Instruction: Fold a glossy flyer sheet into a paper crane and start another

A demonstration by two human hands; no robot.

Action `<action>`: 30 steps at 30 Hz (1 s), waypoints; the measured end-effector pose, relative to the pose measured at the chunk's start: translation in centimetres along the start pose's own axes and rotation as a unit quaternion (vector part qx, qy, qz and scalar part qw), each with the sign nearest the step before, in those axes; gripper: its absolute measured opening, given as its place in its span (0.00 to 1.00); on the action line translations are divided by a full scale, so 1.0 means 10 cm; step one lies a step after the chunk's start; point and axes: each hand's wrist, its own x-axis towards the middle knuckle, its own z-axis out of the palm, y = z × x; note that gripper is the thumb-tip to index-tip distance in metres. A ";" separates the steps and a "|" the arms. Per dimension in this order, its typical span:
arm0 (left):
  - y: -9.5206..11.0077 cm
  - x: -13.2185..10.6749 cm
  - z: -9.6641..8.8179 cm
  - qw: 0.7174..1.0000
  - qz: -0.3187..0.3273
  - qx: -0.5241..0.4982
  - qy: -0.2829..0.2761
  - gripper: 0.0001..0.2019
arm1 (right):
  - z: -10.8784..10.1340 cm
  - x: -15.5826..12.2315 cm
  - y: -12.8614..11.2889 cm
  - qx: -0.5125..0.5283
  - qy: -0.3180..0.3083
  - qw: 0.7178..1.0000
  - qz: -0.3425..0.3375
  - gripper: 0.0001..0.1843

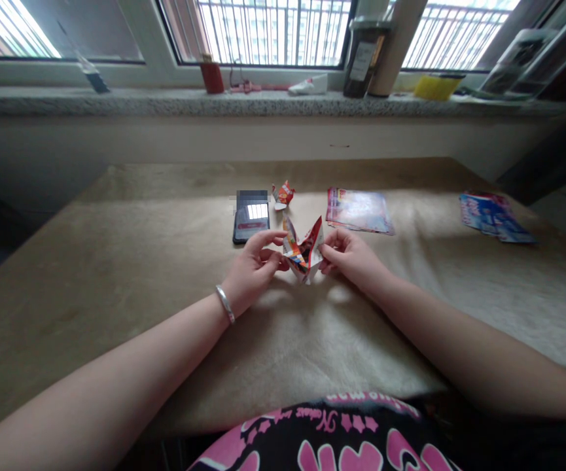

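Between my hands is a piece of folded printed paper [314, 252], red, white and orange, with two pointed flaps standing up and a hollow between them. My left hand [256, 265], with a silver bangle on its wrist, pinches the paper's left side. On the right side, my right hand [349, 255] grips the paper between thumb and curled fingers. Just beyond it sits a smaller folded paper figure [283, 195] in red and white. A dark phone [251, 219] lies flat beyond my left hand.
A stack of printed sheets [361, 210] lies beyond my right hand. More blue and red printed sheets [496, 217] are fanned at the table's right. Behind the table [116, 261], a stone windowsill [155, 103] carries a red container [212, 75], a dark jar [362, 62] and a yellow item [437, 86].
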 end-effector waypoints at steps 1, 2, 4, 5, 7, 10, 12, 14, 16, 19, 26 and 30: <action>0.00 0.00 0.00 1.000 0.009 0.013 -0.014 0.12 | 0.00 0.01 0.00 0.008 -0.002 1.000 0.002 0.14; 0.01 -0.01 0.00 0.999 0.017 0.024 -0.029 0.12 | 0.01 0.01 0.01 0.016 -0.004 1.000 0.004 0.14; 0.02 -0.02 0.00 0.997 0.020 0.042 -0.055 0.12 | 0.00 0.02 0.02 0.023 -0.006 1.000 0.004 0.16; 0.03 -0.02 0.00 0.997 0.016 0.046 -0.064 0.11 | -0.01 0.02 0.02 0.023 -0.006 1.000 0.000 0.16; 0.03 -0.02 -0.01 0.996 0.000 0.050 -0.070 0.12 | -0.02 0.02 0.03 0.016 -0.008 1.000 -0.020 0.16; 0.02 -0.01 -0.01 0.997 -0.017 0.052 -0.061 0.13 | -0.03 0.00 0.03 -0.015 -0.015 0.998 -0.065 0.13; 0.00 0.00 -0.01 0.997 -0.025 0.048 -0.054 0.13 | -0.03 -0.01 0.03 -0.035 -0.017 0.996 -0.081 0.09; -0.01 0.00 0.00 0.997 -0.035 0.042 -0.054 0.13 | -0.03 -0.01 0.04 -0.051 -0.020 0.995 -0.081 0.07; -0.01 0.00 0.00 0.997 -0.046 0.034 -0.060 0.13 | -0.04 -0.01 0.04 -0.070 -0.031 0.994 -0.076 0.06; -0.01 0.00 0.02 0.995 -0.054 0.030 -0.072 0.15 | -0.05 -0.02 0.04 -0.111 -0.050 0.990 -0.073 0.08; -0.03 0.00 0.01 0.992 -0.060 0.083 -0.069 0.12 | -0.15 -0.05 -0.03 -0.249 -0.086 0.952 -0.159 0.07; -0.05 0.00 -0.01 0.991 -0.035 0.113 -0.056 0.09 | -0.18 -0.04 -0.02 -0.273 -0.076 0.943 -0.172 0.06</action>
